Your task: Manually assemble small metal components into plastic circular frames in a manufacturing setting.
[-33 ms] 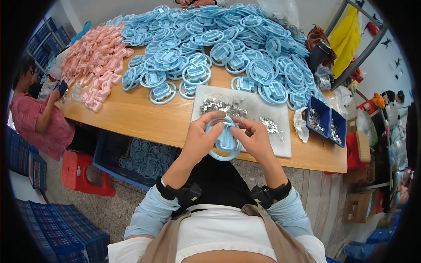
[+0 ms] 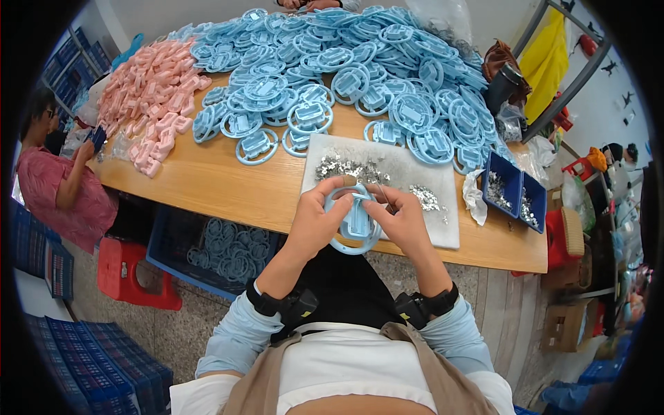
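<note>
Both hands grip a light blue plastic ring-shaped part at the table's front edge. Around its left rim closes my left hand, thumb on the inner frame and a brown covering on one fingertip. Its right side is pinched by my right hand, thumb pressing near the top of the frame. A thin dark item shows by the right fingers, too small to name. Just beyond the hands, small shiny metal pieces lie in a heap on a white board, with a smaller pile to the right.
A large heap of blue ring parts and pink plastic parts covers the far table. Right of the board stand blue bins of metal pieces. Lower left are a blue crate and red stool. Another person sits left.
</note>
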